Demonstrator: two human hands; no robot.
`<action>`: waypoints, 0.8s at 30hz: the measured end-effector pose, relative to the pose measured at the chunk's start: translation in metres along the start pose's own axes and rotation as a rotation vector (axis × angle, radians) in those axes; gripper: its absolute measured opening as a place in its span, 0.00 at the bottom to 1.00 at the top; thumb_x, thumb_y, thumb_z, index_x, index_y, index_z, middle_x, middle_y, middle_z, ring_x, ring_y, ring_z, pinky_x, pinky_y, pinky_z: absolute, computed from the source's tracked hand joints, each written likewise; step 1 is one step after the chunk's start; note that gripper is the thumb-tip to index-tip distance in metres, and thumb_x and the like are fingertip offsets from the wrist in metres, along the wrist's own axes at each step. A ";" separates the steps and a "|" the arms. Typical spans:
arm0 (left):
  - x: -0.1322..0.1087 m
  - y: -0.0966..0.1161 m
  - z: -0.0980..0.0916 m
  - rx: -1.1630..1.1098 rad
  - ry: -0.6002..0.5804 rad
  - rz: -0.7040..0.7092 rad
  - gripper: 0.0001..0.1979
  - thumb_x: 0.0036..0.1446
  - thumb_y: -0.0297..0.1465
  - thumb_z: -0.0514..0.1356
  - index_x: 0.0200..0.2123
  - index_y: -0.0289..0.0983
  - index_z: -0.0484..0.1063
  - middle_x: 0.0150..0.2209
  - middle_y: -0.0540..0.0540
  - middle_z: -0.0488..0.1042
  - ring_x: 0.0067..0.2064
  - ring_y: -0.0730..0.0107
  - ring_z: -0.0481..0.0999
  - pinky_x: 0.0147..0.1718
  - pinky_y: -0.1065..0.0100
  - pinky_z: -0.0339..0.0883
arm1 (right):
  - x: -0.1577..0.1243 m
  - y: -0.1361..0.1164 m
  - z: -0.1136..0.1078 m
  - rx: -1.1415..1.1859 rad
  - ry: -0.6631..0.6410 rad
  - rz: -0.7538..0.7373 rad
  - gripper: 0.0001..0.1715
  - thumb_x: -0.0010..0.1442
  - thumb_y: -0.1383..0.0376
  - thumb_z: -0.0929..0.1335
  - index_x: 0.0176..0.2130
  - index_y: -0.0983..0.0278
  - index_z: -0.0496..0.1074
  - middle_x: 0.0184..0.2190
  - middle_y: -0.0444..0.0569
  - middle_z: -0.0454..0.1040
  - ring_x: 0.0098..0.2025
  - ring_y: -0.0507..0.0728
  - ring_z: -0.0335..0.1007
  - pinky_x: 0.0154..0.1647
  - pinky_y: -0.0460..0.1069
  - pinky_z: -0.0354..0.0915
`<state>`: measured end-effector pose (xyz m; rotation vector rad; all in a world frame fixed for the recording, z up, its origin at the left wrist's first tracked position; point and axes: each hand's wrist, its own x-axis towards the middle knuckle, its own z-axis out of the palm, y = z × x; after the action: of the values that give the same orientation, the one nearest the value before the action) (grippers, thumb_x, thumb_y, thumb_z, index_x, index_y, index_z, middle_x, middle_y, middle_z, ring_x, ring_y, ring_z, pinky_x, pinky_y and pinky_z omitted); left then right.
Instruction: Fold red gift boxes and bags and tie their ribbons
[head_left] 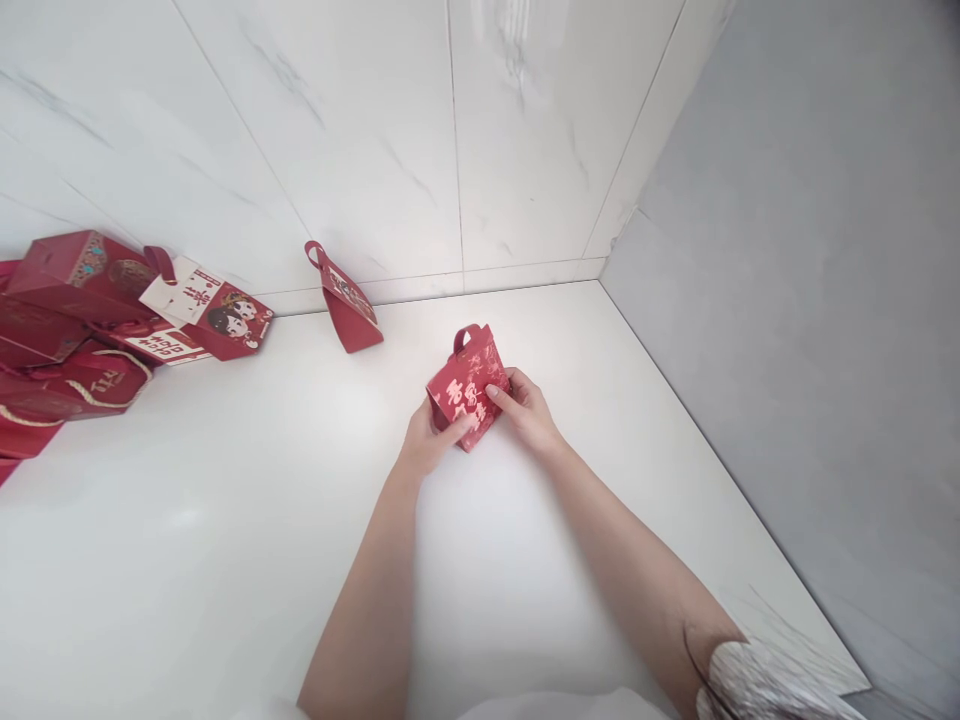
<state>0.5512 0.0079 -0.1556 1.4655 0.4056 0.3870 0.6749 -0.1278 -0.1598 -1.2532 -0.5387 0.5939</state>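
A small red gift box (471,375) with shiny printed characters and a ribbon loop at its top is held tilted above the white table. My left hand (433,440) grips its lower left edge, thumb pressed on the printed front. On the right side, my right hand (529,405) has its thumb on the front face and its fingers behind the box. The fingers behind are partly hidden. Back and left of my hands, a second red gift box (351,312) of triangular shape stands by the wall with its own loop handle.
Several red boxes and bags are heaped at the left, among them a box with cartoon figures (225,315) and a bag with a rope handle (97,380). A marbled tile wall (375,130) bounds the white table (225,560) behind; a grey wall (795,300) stands at the right.
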 end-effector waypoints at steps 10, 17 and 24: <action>0.009 0.006 -0.001 -0.164 0.263 -0.047 0.28 0.61 0.54 0.57 0.52 0.37 0.74 0.53 0.40 0.77 0.53 0.54 0.78 0.52 0.56 0.72 | -0.002 0.002 0.001 0.006 -0.013 0.004 0.24 0.59 0.47 0.72 0.48 0.57 0.69 0.54 0.50 0.75 0.55 0.61 0.72 0.56 0.56 0.67; 0.008 0.005 -0.002 -0.145 0.271 -0.041 0.27 0.62 0.53 0.57 0.51 0.38 0.75 0.52 0.41 0.78 0.52 0.54 0.78 0.52 0.57 0.72 | -0.001 0.000 0.001 -0.029 -0.032 0.019 0.20 0.60 0.46 0.70 0.43 0.57 0.71 0.45 0.46 0.77 0.46 0.59 0.73 0.49 0.53 0.68; 0.008 0.005 -0.002 -0.132 0.267 -0.040 0.28 0.62 0.54 0.57 0.51 0.38 0.75 0.52 0.41 0.78 0.51 0.54 0.78 0.52 0.56 0.72 | -0.001 0.001 0.001 -0.030 -0.042 0.015 0.20 0.61 0.46 0.70 0.44 0.57 0.71 0.46 0.46 0.77 0.47 0.59 0.73 0.50 0.53 0.68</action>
<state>0.5570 0.0140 -0.1507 1.2788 0.6101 0.5695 0.6730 -0.1276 -0.1607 -1.2765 -0.5758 0.6279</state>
